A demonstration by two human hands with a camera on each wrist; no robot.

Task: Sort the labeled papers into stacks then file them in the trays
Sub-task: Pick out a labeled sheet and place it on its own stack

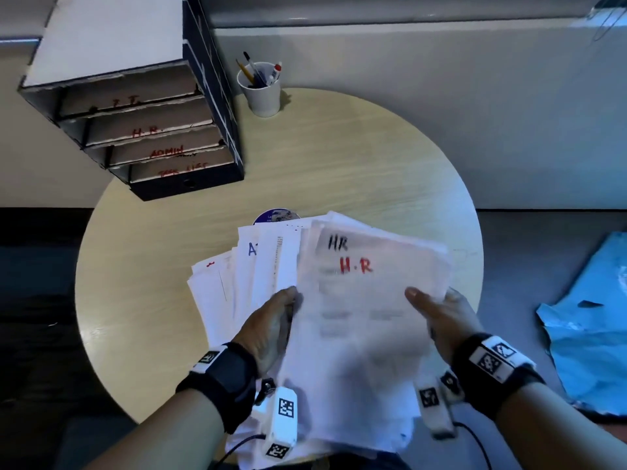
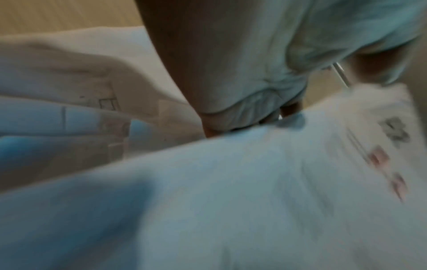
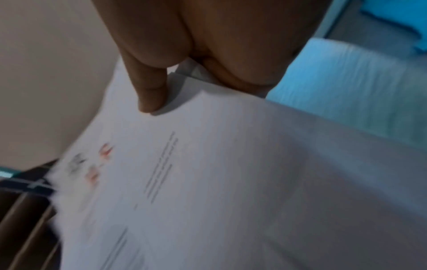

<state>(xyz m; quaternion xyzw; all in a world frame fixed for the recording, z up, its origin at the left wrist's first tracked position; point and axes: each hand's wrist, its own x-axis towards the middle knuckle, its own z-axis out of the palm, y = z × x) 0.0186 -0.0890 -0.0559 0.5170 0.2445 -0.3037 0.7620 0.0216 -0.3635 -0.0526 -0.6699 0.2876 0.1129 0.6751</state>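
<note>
A stack of white papers (image 1: 359, 317) marked "HR" in black and "H.R" in red is held above the round table. My right hand (image 1: 441, 317) pinches its right edge, thumb on top, as the right wrist view shows with the thumb on the sheet (image 3: 208, 164). My left hand (image 1: 271, 327) grips the stack's left edge; in the left wrist view the blurred sheet (image 2: 231, 201) fills the frame. More loose papers (image 1: 224, 286) lie fanned on the table at the left, one with a blue "A". The dark stacked trays (image 1: 142, 130), labelled I.T., H.R., ADMIN and a fourth, stand at the back left.
A white cup of pens (image 1: 260, 89) stands at the table's far edge beside the trays. A round blue disc (image 1: 276, 216) peeks out behind the papers. A blue plastic bag (image 1: 590, 327) lies off the table (image 1: 356, 157) to the right. A pale wall runs behind.
</note>
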